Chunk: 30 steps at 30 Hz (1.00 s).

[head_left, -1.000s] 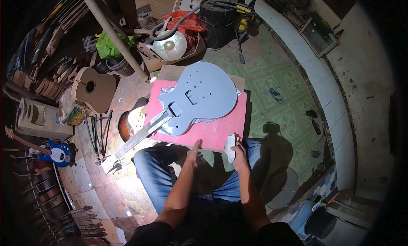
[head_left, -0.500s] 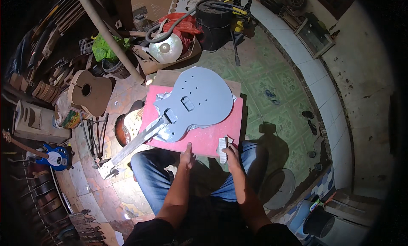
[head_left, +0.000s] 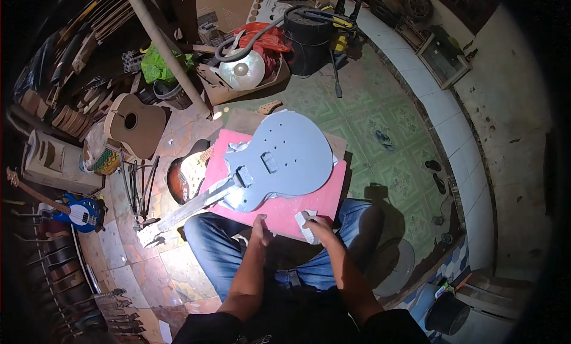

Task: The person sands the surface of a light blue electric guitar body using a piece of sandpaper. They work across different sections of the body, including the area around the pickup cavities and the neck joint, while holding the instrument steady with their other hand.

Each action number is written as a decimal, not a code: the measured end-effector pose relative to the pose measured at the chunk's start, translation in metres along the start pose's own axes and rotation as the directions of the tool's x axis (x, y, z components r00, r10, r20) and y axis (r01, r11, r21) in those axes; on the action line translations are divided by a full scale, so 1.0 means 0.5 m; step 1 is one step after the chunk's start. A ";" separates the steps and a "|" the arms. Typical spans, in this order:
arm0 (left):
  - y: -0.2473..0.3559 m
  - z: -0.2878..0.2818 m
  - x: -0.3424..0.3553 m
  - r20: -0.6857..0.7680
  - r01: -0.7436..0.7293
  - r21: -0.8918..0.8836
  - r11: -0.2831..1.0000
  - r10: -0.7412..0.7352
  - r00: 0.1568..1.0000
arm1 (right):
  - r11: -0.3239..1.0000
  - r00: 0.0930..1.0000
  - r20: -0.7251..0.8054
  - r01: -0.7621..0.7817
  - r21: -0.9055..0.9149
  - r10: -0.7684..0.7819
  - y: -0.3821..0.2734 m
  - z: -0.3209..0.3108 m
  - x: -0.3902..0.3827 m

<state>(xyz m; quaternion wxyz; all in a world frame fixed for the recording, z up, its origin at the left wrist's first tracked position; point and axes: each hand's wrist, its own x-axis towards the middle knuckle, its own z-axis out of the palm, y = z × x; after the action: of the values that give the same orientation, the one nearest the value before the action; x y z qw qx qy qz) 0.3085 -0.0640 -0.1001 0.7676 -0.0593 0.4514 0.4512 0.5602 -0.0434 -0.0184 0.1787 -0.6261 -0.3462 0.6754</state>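
Note:
A light grey electric guitar body [head_left: 300, 165] lies on a pink board [head_left: 327, 207] across my lap. Its neck [head_left: 196, 207] runs down to the left, ending in a pale headstock [head_left: 150, 236]. My left hand [head_left: 260, 231] is closed at the board's front edge, thumb uppermost; the fingers underneath are hidden. My right hand [head_left: 323, 230] grips a pale, flat rectangular block [head_left: 306, 226], which looks like a sanding block, slanted over the board's front right part. The block is apart from the guitar body.
A sunburst guitar [head_left: 183, 171] lies left of the board. Further left are an acoustic guitar body [head_left: 134, 124], metal stands [head_left: 138, 186] and a blue bass [head_left: 86, 213]. Behind stand a cardboard box [head_left: 220, 91] and a black bucket [head_left: 306, 46]. Sandals [head_left: 385, 140] lie on the green tiles.
My right hand has turned the block from nearly upright to slanted and brought it slightly left over the board. The guitar sits lower in the picture, along with the whole scene.

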 end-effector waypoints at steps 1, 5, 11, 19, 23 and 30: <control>0.001 -0.002 -0.009 0.000 -0.003 -0.005 1.000 0.003 1.000 | 1.000 1.000 0.002 0.000 -0.005 0.000 -0.003 0.004 -0.006; -0.004 0.016 -0.046 -0.054 0.023 0.071 0.997 -0.019 0.998 | 0.955 0.997 -0.011 -0.074 -0.288 0.073 0.026 -0.014 -0.002; -0.008 -0.038 -0.052 -0.038 -0.036 0.045 0.998 0.038 0.999 | 0.952 0.973 0.192 -0.065 -0.300 0.126 -0.012 0.000 -0.028; -0.041 0.113 -0.216 -0.211 -0.092 0.459 0.884 0.209 0.955 | 0.908 0.973 0.231 -0.075 0.412 -0.025 0.036 0.021 -0.057; 0.005 0.131 -0.342 0.046 -0.159 0.504 0.849 0.157 0.986 | 0.850 0.940 0.293 -0.005 0.526 -0.176 0.002 0.074 -0.101; -0.012 0.111 -0.360 0.157 -0.440 0.632 0.638 0.451 0.879 | 0.819 0.882 0.410 -0.051 0.571 -0.231 -0.028 0.108 -0.157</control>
<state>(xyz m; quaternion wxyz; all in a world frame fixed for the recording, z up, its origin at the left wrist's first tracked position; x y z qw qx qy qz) 0.3151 -0.1547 0.0651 0.6005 0.3205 0.5856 0.4402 0.5170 -0.0999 0.0469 0.3015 -0.3477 -0.1925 0.8667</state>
